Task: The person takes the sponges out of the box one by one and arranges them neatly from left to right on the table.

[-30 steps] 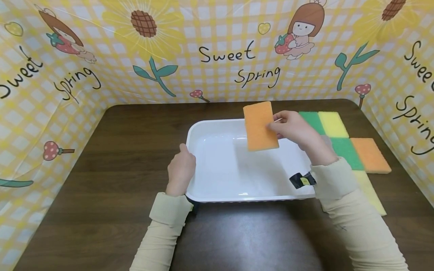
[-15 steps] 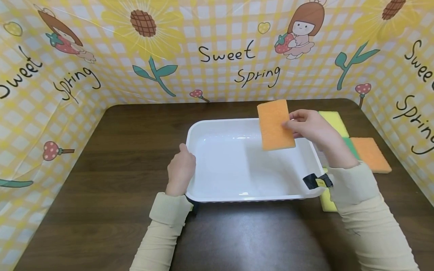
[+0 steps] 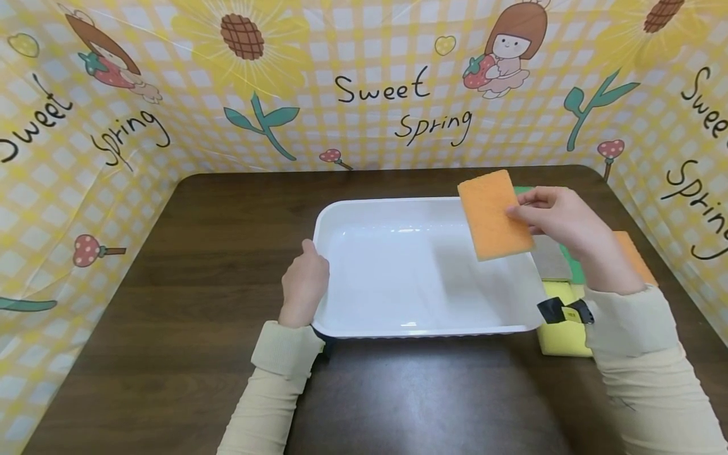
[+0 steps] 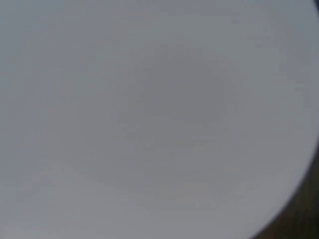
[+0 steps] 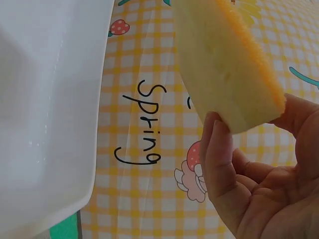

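My right hand (image 3: 563, 215) pinches a sponge (image 3: 493, 215) by its right edge, thumb on the orange face, above the right end of a white tray (image 3: 392, 330). In the right wrist view the sponge (image 5: 224, 69) shows a pale yellow foam body under a thin orange layer, with the fingertips (image 5: 219, 134) on the foam side. My left hand (image 3: 304, 287) grips the tray's left rim, its fingers partly hidden behind the wall. A blurred whitish surface (image 4: 159, 119) fills most of the left wrist view.
Right of the tray, partly under my right arm, lie several flat sponges: a yellow one (image 3: 560, 341), a grey one (image 3: 550, 258), a green one (image 3: 574, 262) and an orange one (image 3: 634, 256). A yellow checked cloth (image 3: 375, 126) walls the back and sides of the dark wooden table (image 3: 227, 253).
My right hand has carried the orange-faced sponge rightward, from over the tray's middle-right to its right end, tilting it slightly. The left hand and the tray have stayed in place.
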{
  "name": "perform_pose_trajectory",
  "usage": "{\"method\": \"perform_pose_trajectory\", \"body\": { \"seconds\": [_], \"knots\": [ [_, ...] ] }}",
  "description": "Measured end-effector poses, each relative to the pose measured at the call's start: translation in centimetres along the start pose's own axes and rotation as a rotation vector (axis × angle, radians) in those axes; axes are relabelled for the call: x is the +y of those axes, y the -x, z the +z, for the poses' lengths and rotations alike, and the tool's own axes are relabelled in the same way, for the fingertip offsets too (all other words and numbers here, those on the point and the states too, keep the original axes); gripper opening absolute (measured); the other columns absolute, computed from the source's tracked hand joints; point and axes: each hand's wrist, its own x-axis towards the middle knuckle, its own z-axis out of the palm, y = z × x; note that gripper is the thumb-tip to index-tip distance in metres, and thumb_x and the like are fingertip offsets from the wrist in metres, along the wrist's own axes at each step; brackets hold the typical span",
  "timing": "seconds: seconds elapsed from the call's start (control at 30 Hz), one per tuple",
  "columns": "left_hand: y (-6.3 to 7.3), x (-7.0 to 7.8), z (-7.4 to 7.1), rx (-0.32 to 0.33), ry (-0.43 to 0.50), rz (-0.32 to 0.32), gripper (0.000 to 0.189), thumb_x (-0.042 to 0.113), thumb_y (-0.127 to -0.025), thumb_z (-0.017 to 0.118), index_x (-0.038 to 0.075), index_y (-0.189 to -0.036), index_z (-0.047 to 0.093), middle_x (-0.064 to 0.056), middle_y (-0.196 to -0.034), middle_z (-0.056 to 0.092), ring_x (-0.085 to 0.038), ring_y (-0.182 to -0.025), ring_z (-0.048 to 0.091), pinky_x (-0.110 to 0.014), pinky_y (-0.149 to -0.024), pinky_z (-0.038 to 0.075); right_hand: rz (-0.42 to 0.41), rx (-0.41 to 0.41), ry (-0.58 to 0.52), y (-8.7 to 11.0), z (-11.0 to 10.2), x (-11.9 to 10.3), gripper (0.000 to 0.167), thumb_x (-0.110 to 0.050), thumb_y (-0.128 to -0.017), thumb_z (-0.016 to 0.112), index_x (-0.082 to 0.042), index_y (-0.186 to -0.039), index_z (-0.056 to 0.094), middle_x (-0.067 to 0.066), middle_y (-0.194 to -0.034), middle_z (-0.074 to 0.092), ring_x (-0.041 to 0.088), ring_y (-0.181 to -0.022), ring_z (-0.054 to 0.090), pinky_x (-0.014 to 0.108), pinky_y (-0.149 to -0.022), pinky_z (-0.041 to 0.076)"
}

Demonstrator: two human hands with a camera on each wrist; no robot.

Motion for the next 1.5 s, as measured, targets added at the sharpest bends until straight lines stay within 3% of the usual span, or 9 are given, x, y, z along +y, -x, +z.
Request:
{"method": "perform_pose_trajectory", "body": {
  "seconds": [0.17,0.4,0.8,1.0,1.13,1.2,1.3,1.4,1.5],
  "knots": [
    [0.1,0.2,-0.1,-0.003,0.004,0.0,0.038,0.018,-0.1,0.032,-0.003,-0.132,0.032,-0.025,-0.095,0.064,-0.032,-0.074,0.064,-0.035,-0.055,0.047,0.02,0.01,-0.005,0.4,-0.8,1.1,0.06,-0.042,-0.093,0.055,0.002,-0.132,0.042,-0.02,-0.091,0.059,-0.007,-0.077,0.055,0.024,-0.08,0.044],
    [0.1,0.3,-0.1,-0.006,-0.007,0.001,0.039,0.018,-0.1,0.033,-0.004,-0.133,0.032,-0.025,-0.095,0.063,-0.031,-0.073,0.064,-0.033,-0.053,0.045,0.034,0.021,-0.043,1.2,-1.8,2.8,0.055,-0.04,-0.095,0.053,0.003,-0.128,0.043,-0.033,-0.075,0.054,-0.01,-0.075,0.053,0.014,-0.072,0.044],
    [0.2,0.4,-0.2,-0.005,-0.006,-0.001,0.038,0.018,-0.1,0.033,-0.003,-0.132,0.032,-0.025,-0.095,0.063,-0.031,-0.074,0.064,-0.035,-0.056,0.047,0.084,0.072,-0.033,2.3,-3.5,6.5,0.027,-0.047,-0.092,0.055,-0.025,-0.107,0.051,-0.037,-0.082,0.048,-0.011,-0.077,0.05,0.017,-0.074,0.039],
    [0.2,0.4,-0.2,-0.02,-0.007,-0.009,0.039,0.018,-0.1,0.033,-0.003,-0.133,0.032,-0.024,-0.093,0.063,-0.03,-0.073,0.063,-0.034,-0.055,0.045,0.111,0.109,-0.014,2.8,-3.8,7.9,0.033,-0.048,-0.093,0.053,-0.021,-0.112,0.049,-0.039,-0.079,0.047,-0.012,-0.074,0.047,0.026,-0.08,0.036],
    [0.2,0.3,-0.2,-0.018,-0.009,-0.006,0.038,0.018,-0.1,0.033,-0.003,-0.132,0.032,-0.024,-0.092,0.063,-0.03,-0.072,0.063,-0.033,-0.054,0.045,0.128,0.131,-0.021,3.3,-4.1,8.8,0.04,-0.048,-0.094,0.051,-0.017,-0.118,0.048,-0.038,-0.076,0.047,-0.011,-0.074,0.045,0.039,-0.087,0.038],
    [0.2,0.3,-0.2,-0.013,-0.011,-0.003,0.038,0.018,-0.1,0.033,-0.003,-0.132,0.032,-0.024,-0.091,0.063,-0.03,-0.071,0.063,-0.033,-0.053,0.045,0.14,0.134,-0.019,3.6,-4.3,9.2,0.036,-0.049,-0.094,0.05,-0.022,-0.116,0.048,-0.039,-0.077,0.046,-0.011,-0.075,0.044,0.046,-0.09,0.036],
    [0.3,0.2,-0.2,-0.011,-0.008,-0.005,0.038,0.018,-0.1,0.033,-0.003,-0.132,0.032,-0.024,-0.091,0.063,-0.03,-0.071,0.063,-0.033,-0.053,0.045,0.139,0.156,-0.019,3.9,-4.6,10.0,0.027,-0.049,-0.094,0.051,-0.028,-0.111,0.049,-0.04,-0.084,0.041,-0.013,-0.075,0.043,0.033,-0.086,0.042],
    [0.3,0.2,-0.2,-0.014,-0.01,-0.008,0.038,0.018,-0.1,0.033,-0.003,-0.132,0.032,-0.024,-0.09,0.063,-0.03,-0.071,0.063,-0.033,-0.053,0.044,0.134,0.2,-0.018,4.3,-4.7,10.8,0.024,-0.045,-0.094,0.052,-0.028,-0.111,0.05,-0.037,-0.088,0.037,-0.017,-0.073,0.043,0.015,-0.07,0.041],
    [0.3,0.1,-0.2,-0.012,-0.009,-0.014,0.038,0.018,-0.1,0.033,-0.003,-0.132,0.032,-0.024,-0.091,0.063,-0.03,-0.071,0.063,-0.033,-0.053,0.045,0.136,0.258,-0.038,4.0,-5.0,12.8,0.024,-0.041,-0.094,0.054,-0.026,-0.112,0.053,-0.037,-0.087,0.038,-0.017,-0.069,0.044,0.01,-0.061,0.04]
  ]
}}
